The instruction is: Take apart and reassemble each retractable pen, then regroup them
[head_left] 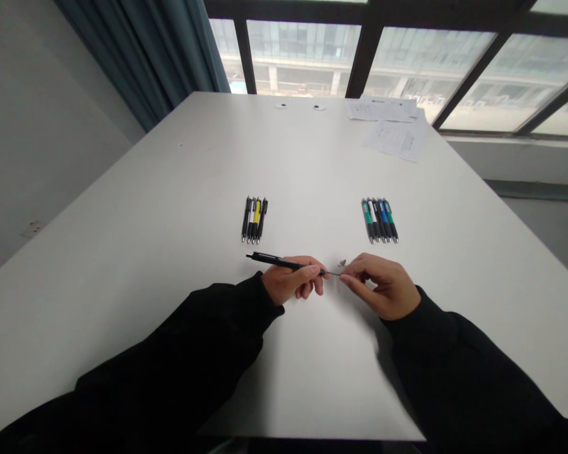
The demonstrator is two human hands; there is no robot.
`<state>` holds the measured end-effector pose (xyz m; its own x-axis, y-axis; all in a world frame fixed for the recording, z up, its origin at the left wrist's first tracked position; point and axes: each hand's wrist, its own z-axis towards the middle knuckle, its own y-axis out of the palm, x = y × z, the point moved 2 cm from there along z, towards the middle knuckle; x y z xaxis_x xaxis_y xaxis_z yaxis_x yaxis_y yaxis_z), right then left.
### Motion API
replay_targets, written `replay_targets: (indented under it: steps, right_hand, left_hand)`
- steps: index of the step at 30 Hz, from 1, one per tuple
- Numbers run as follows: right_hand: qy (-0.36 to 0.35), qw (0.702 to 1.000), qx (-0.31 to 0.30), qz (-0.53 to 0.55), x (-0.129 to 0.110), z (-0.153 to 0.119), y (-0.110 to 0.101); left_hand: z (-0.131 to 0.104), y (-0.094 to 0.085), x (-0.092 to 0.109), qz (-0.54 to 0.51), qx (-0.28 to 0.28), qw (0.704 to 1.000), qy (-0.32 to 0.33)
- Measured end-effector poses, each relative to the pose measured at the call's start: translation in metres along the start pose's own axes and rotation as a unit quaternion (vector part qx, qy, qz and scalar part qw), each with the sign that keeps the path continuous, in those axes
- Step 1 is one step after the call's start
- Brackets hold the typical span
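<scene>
My left hand (298, 277) is closed around a black click pen (265, 257), its clip end pointing left. A thin pen refill (332, 273) sticks out of the pen's right end. Thumb and fingertips of my right hand (381, 284) pinch the far end of that refill. Just beyond those fingertips a small metallic pen tip (343, 262) lies on the white table (312, 366). How much of the refill is inside the barrel is hidden.
Black, white and yellow pens (256, 217) lie side by side at the left. Another row, with green, white, black and blue pens (383, 217), lies at the right. Papers (392, 139) rest at the table's far right, near the window. A blue curtain (156, 57) hangs beyond the far left edge.
</scene>
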<state>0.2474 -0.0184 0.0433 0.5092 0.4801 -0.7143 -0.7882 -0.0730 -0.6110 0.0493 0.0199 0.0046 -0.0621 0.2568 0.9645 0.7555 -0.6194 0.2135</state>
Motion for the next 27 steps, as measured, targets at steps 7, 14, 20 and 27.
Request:
replay_targets:
  steps: [7, 14, 20, 27]
  right_hand:
    - [0.074, 0.997, -0.019, -0.016, 0.037, -0.005, -0.039]
    - [0.048, 0.990, -0.085, -0.100, 0.055, -0.008, -0.030]
    - [0.042, 0.987, -0.089, -0.129, 0.057, -0.008, -0.030]
    - [0.045, 0.986, -0.087, -0.138, 0.058, -0.008, -0.029]
  left_hand:
    - [0.001, -0.006, -0.003, -0.089, 0.120, 0.989, -0.008]
    - [0.002, -0.005, -0.001, -0.109, 0.133, 0.985, -0.004]
    - [0.002, -0.004, -0.001, -0.103, 0.127, 0.986, -0.008]
    - [0.001, -0.003, 0.002, -0.100, 0.137, 0.985, -0.016]
